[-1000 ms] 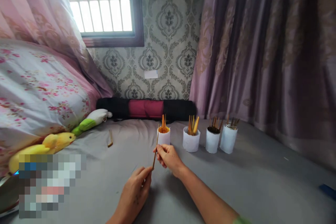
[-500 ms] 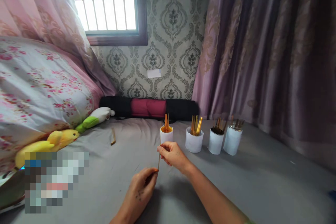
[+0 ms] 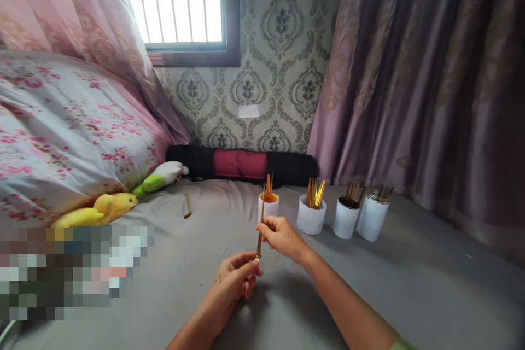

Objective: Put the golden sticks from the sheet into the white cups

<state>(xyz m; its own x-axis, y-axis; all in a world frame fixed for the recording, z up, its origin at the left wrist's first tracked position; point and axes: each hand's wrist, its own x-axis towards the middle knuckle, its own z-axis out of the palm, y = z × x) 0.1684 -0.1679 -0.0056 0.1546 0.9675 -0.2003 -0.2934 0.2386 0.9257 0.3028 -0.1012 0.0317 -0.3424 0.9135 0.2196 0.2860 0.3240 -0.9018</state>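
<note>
Between my hands stands a slim gold pair of tweezers (image 3: 260,245), nearly upright with its thin end up. My left hand (image 3: 234,280) pinches the wide lower end between thumb and fingers. Higher up, my right hand (image 3: 284,237) is closed on the middle of the same tweezers. Just behind the upper tip is a white cup (image 3: 268,209) with an orange-yellow inside, holding several pointed gold tools. To its right a wider white cup (image 3: 311,219) holds more gold tweezers. Another gold pair of tweezers (image 3: 187,206) lies on the grey sheet, left of my hands.
Two more white containers, a dark-mouthed one (image 3: 345,221) and a taller one (image 3: 372,220), hold dark pointed tools at the right. Yellow plush toys (image 3: 117,205) and a floral bundle (image 3: 82,120) line the left. A black-and-maroon roll (image 3: 241,163) lies against the wall.
The tweezers have turned so that their broader side shows. My left hand has rolled over and its fingers now show beneath the lower end. The whole view has shifted slightly.
</note>
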